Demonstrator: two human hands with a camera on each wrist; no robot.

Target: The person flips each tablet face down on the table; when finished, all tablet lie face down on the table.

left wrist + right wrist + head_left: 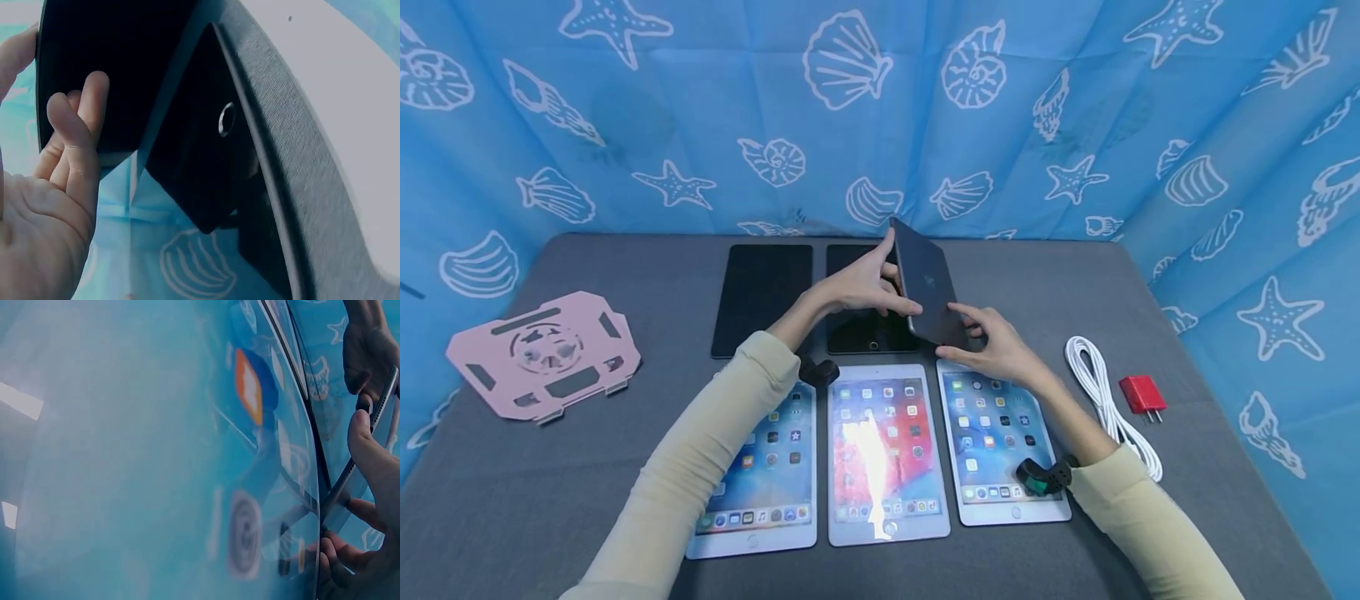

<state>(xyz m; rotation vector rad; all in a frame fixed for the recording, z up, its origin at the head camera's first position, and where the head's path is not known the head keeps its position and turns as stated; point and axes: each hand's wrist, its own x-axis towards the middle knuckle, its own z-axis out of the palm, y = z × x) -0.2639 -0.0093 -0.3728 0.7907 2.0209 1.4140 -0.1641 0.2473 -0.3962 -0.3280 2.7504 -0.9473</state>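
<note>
Altogether, six tablets are in view: three white ones with lit screens, the left [775, 483], middle [850, 458] and right white tablet [992, 425], in a near row; two dark ones lying flat behind, the far-left [763, 296] and far-middle dark tablet [857, 329]; and one raised dark tablet [928, 279], tilted steeply beside the latter. The left hand [868, 283], partly spread with bent fingers, grips its left edge; the right hand [996, 342], half closed, pinches its lower right edge; whether that tablet touches the cloth, I cannot tell. Also counted: one pink perforated plate [482, 350], one white coiled cable [1101, 396], one red plug [1141, 393] with its prongs toward the near side. Only narrow gaps part the flat tablets; wider gray tabletop [655, 267] shows between plate and tablets, and from the raised tablet across to the table's right edge; the back edge runs along the blue curtain [685, 83].
</note>
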